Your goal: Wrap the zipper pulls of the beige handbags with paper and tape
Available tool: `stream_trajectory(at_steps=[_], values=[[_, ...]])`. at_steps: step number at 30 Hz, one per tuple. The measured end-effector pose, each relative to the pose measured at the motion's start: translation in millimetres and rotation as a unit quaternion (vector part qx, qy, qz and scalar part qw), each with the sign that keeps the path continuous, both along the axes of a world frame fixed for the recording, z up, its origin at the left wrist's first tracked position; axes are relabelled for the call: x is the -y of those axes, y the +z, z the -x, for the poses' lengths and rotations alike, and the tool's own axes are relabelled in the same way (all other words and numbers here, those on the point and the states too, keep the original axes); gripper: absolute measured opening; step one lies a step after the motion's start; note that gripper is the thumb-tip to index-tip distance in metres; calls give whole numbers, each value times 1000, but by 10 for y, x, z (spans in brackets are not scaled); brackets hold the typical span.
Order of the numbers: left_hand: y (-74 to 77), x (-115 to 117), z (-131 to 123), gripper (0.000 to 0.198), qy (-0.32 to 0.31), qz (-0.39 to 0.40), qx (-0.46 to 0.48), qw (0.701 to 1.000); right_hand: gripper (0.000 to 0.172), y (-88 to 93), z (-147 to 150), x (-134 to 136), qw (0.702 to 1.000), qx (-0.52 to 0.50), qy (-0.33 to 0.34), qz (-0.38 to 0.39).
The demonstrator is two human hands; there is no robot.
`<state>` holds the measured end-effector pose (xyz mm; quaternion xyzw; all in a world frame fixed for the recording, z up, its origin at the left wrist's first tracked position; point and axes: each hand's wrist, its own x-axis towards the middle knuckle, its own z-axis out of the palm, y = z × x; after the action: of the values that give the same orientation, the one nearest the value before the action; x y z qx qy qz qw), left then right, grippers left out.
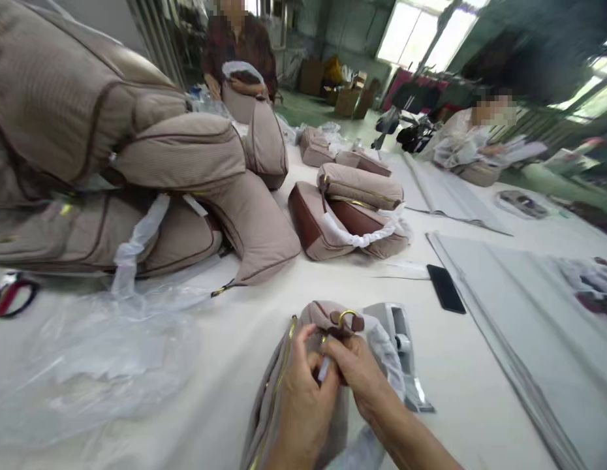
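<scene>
A taupe handbag (343, 418) with brown trim and a gold zipper stands on the table right in front of me. My left hand (306, 398) is closed at its upper end, with a small whitish strip (324, 369) between thumb and fingers. My right hand (357, 369) pinches at the bag's brown tab, just below a gold ring (347, 316); its fingertips are partly hidden. Beside my right wrist runs the bag's handle (386, 352), wrapped in white film. A grey-and-white tape dispenser-like object (404, 346) lies to the right of it.
Taupe bags are piled high at the left (181, 153). More bags (365, 189) lie ahead. Clear plastic (112, 365) and red-handled scissors (14, 295) are at the left. A black phone (446, 288) lies beside grey sheets (538, 313). Two people work across the table.
</scene>
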<state>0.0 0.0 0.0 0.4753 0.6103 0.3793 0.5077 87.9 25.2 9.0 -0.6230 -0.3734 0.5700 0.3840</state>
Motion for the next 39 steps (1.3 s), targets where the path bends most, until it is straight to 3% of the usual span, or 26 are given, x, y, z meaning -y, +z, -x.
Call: stream_trajectory(at_steps=[5,8,12,14,17,20,22,24,27,35,39], values=[[-62,-32,39,47,16,20,66,998,19,-72,-21,53,999,27,-16,-16],[-124,-53,67,44,11,49,151,987,29,-63,-59,56,999,-17,-3,28],[-179,-46,89,37,-2,54,247,967,26,12,-116,19,985,-133,-24,109],[-192,-40,100,37,-3,56,241,969,27,61,-167,25,991,-85,-9,104],[-203,-41,119,30,-6,69,230,971,28,121,-270,87,988,150,29,-23],[-218,-50,123,23,-15,70,255,964,17,132,-347,162,917,317,100,-220],[-228,-52,113,23,-17,61,268,961,15,99,-363,182,866,341,167,-326],[-231,-42,100,23,-13,50,271,961,24,47,-357,174,827,349,216,-385],[-227,-6,88,22,-5,31,242,970,26,-19,-334,143,804,372,231,-402],[-243,36,111,17,26,-68,101,992,23,-20,-263,141,840,331,196,-382],[-268,52,172,16,30,-126,2,992,20,5,-188,163,885,282,155,-336]])
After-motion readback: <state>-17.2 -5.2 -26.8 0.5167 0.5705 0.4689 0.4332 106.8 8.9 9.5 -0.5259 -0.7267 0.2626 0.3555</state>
